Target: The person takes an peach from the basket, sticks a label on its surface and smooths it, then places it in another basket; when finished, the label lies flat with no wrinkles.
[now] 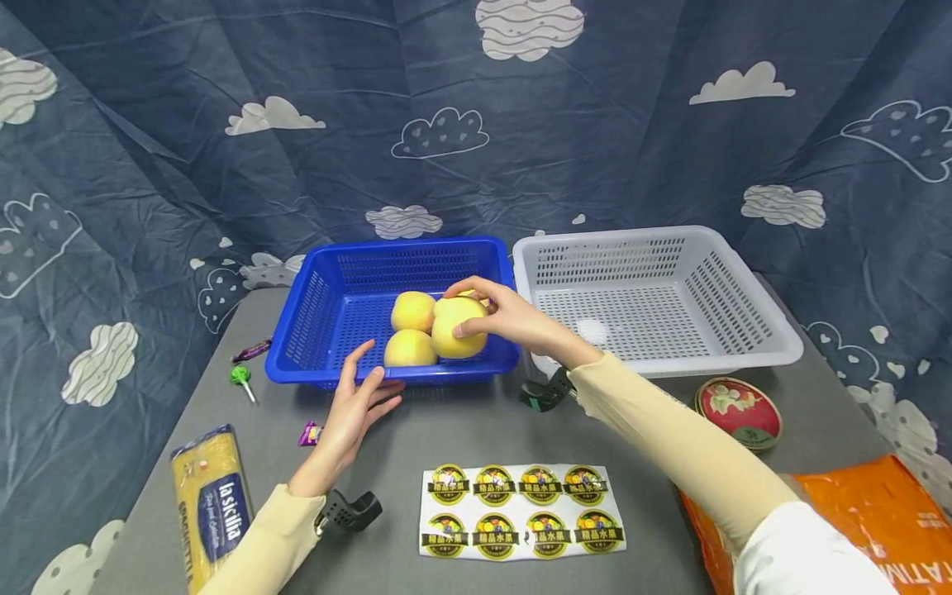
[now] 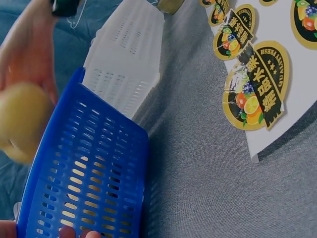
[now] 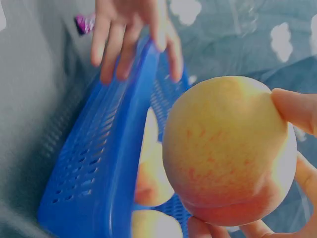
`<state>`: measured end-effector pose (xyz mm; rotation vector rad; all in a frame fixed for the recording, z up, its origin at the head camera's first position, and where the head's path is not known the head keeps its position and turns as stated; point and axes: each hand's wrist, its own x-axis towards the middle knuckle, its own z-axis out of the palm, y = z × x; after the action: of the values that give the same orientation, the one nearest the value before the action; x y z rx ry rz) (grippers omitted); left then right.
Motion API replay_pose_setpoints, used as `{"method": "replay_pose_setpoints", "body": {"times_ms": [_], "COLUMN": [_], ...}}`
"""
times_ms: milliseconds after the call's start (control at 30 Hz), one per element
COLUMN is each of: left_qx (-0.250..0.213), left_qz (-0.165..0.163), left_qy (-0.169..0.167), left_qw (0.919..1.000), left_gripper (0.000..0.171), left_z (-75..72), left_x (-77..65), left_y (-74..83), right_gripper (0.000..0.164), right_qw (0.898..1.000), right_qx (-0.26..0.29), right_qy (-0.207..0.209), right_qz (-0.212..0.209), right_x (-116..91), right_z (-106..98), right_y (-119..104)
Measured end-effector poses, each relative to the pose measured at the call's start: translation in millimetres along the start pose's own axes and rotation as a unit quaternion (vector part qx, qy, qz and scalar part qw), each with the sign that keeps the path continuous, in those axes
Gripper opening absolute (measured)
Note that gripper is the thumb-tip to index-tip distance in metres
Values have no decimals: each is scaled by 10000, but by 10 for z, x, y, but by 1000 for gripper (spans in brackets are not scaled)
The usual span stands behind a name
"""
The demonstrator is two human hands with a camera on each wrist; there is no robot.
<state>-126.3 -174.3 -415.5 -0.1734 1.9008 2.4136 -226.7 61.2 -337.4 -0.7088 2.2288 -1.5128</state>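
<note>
My right hand (image 1: 513, 318) grips a yellow peach (image 1: 459, 337) above the front right of the blue basket (image 1: 405, 256). Seen from the right wrist, this peach (image 3: 228, 153) has a red blush low on its side, with fingertips and thumb around it. Other peaches (image 1: 411, 348) lie in the basket below, one partly covered by the right hand. At the basket's front edge is my left hand (image 1: 351, 415), fingers mostly straight and spread, some outside the wall and others over the rim. Left fingertips (image 2: 91, 234) appear near the wall in the left wrist view.
Right of the blue basket stands a white basket (image 1: 632, 364). A sticker sheet (image 1: 521, 512) lies in front. At left are a pasta pack (image 1: 216, 504), a green lollipop (image 1: 240, 375) and small wrapped candies (image 1: 310, 434). A red round tin (image 1: 740, 411) and an orange bag (image 1: 878, 516) lie right.
</note>
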Motion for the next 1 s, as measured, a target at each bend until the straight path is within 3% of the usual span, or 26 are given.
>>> {"method": "replay_pose_setpoints", "body": {"times_ms": [233,500,700,1000], "left_qx": [106,261,357,473], "left_qz": [90,104,160,138], "left_qy": [33,120,144,131], "left_qw": [9999,9995,9991,9987], "left_gripper": [46,46,46,46], "left_z": [2,10,9,15], "left_x": [6,2,6,-1], "left_y": [-20,-27,-29,-21], "right_gripper": [48,50,50,49], "right_qw": [9997,9979,9979,9959], "right_qx": [-73,316,195,-883], "right_qy": [-173,-490,-523,153], "right_qz": [-173,-291,-325,-134], "right_x": [-537,-1006,-1115,-1035], "right_z": [-96,61,227,342], "right_y": [-78,154,414,779]}}
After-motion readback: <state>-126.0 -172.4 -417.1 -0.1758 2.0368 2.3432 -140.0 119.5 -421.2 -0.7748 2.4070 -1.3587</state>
